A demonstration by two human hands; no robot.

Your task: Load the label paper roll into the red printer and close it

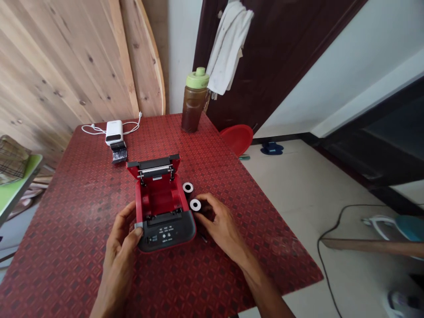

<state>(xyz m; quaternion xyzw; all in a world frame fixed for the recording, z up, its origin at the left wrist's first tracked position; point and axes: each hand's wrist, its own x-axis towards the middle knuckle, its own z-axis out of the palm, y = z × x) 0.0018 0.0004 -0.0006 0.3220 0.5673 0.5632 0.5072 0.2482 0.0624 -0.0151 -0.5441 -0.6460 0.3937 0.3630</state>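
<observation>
A small receipt printer (161, 207) with a dark grey front and a red inside stands on the table, its lid tipped open toward the far side. My left hand (121, 238) grips the printer's near left corner, thumb on the grey front. My right hand (218, 225) lies just right of the printer, fingers curled over a dark paper roll with a white core (195, 205). A second roll of the same kind (187, 187) stands a little farther back, next to the printer's right wall. The printer's paper bay holds no roll.
The red patterned table (66, 229) ends at a corner to the right. A white device with a white cable (114, 132) and a black piece (119, 154) lie at the far side. Beyond them stand a brown bottle with a green lid (194, 100) and a red round lid (236, 139).
</observation>
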